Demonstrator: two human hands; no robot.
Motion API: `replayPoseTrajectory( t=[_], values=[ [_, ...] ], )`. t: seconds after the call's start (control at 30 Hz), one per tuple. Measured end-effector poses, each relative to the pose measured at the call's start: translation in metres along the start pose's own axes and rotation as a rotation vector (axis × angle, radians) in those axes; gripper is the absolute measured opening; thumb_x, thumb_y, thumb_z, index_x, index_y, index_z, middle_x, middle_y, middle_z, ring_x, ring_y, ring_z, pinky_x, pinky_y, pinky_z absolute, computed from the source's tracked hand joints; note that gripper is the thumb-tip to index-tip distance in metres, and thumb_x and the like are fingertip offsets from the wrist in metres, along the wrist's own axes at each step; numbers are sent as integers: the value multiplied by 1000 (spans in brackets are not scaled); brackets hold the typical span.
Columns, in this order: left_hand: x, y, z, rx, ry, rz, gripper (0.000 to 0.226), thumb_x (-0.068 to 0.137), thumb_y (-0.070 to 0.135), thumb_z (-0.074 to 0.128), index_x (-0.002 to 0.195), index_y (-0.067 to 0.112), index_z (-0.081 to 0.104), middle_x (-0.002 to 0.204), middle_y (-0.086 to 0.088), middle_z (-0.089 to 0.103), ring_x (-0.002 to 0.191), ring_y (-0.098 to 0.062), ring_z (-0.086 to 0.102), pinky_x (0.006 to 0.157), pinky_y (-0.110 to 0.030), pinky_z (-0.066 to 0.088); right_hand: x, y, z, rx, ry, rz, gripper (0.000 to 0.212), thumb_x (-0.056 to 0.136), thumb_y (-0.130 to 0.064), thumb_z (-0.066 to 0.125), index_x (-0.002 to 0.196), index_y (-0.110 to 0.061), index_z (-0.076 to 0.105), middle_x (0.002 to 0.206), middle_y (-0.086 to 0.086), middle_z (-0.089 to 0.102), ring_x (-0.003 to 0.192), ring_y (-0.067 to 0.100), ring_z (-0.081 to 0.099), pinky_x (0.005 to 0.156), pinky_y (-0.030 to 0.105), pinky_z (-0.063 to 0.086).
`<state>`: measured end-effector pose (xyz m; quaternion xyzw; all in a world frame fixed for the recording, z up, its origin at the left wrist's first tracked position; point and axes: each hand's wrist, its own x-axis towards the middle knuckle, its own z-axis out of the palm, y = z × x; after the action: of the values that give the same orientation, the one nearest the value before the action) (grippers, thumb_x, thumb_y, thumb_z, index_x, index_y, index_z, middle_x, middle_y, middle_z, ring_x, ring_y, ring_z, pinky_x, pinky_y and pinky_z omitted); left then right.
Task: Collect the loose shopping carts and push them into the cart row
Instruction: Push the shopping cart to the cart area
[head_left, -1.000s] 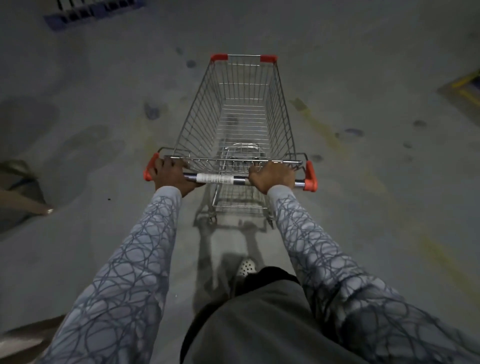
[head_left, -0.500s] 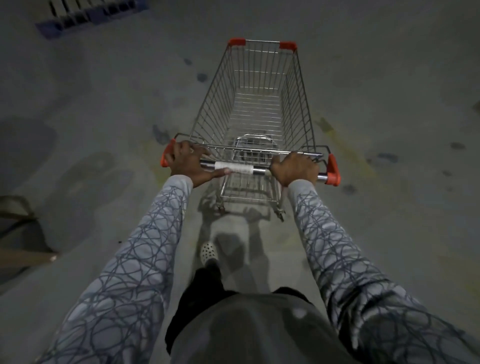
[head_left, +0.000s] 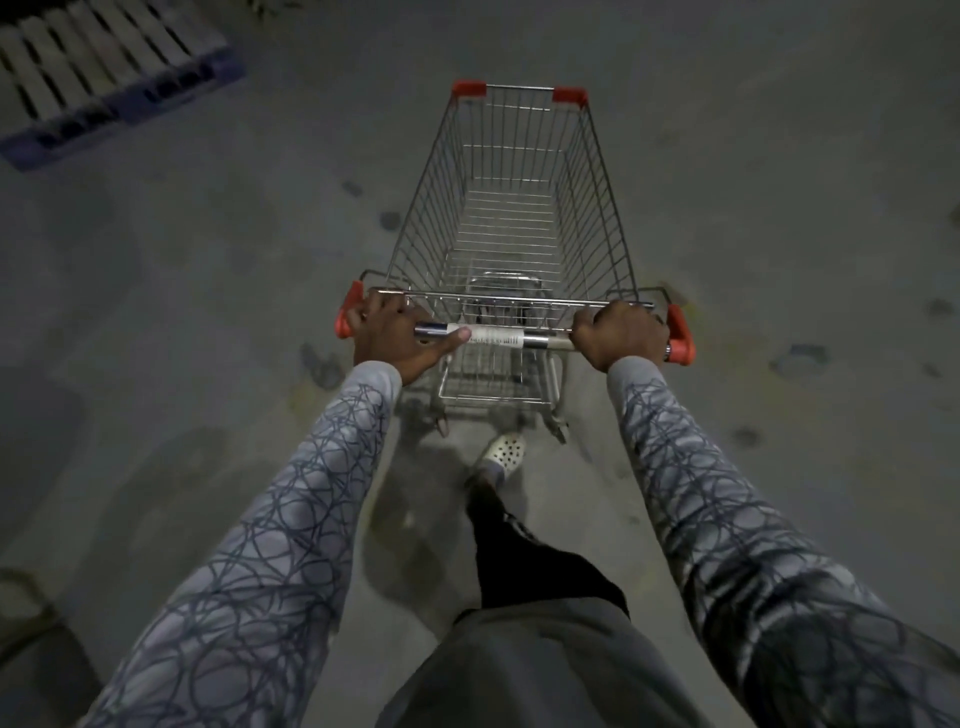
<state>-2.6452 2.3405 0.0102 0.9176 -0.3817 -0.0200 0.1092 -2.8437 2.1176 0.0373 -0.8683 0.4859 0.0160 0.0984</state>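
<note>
Cart: wire shopping cart (head_left: 519, 228) on the concrete floor (head_left: 208, 322), directly ahead of the person.
Left grip (head_left: 387, 332): fingers curled over the handle bar (head_left: 498, 339), left end (thumb lying along the bar).
Right grip (head_left: 618, 332): fist wrapped round the bar's right end, beside the red cap.
Pallet (head_left: 104, 67): far left, well apart from the cart.
Shoe (head_left: 503, 452): white, just behind the rear wheels.

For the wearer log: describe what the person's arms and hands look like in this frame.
Both arms wear long, close-fitting sleeves, the left sleeve and the right sleeve. They are light grey, printed with dark scribbled loops and circles, and end at the wrists. The left hand and right hand are bare, with no gloves.
</note>
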Motion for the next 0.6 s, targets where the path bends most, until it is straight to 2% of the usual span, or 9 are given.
replayPoseTrajectory(
  t=[0.1,0.2,0.27,0.37,0.47,0.6],
  values=[
    [87,-29,-1,38,84,66,76,76,96,26,84,34,69,102,7,69,112,-23,53,100,-49,33,79,-46,2,11,54,3,55,90,-52,37,92,-8,70,94,18,71,86,36,66,70,36,39],
    [177,-59,-4,4,121,112,76,74,95,33,88,30,69,101,8,70,110,-23,57,107,-53,29,161,-96,-3,22,66,6,56,92,-50,38,103,-5,69,104,20,70,97,38,66,80,39,44],
    [237,-81,-3,-46,97,137,79,72,94,37,95,27,71,105,5,70,113,-25,56,112,-55,28,213,-128,-12,35,36,6,57,91,-50,39,110,-4,67,111,21,69,103,39,64,88,41,46],
    [326,-110,-6,-58,-3,117,88,71,94,35,107,22,70,119,-2,66,124,-28,47,116,-48,23,287,-176,-25,44,-14,-1,57,90,-50,42,110,-2,65,112,22,68,103,40,64,91,42,48],
    [399,-140,-5,-28,-52,76,82,71,91,41,110,24,65,126,-6,57,125,-31,42,118,-50,19,352,-222,-29,1,-39,-38,56,89,-50,39,109,-4,66,110,21,69,103,39,65,91,41,50],
    [505,-176,0,-25,19,66,89,69,97,34,113,23,60,123,-6,52,123,-32,43,119,-52,18,451,-276,-25,-17,-60,-19,59,90,-54,37,108,-6,66,106,20,71,102,38,66,91,40,47]
  ],
)
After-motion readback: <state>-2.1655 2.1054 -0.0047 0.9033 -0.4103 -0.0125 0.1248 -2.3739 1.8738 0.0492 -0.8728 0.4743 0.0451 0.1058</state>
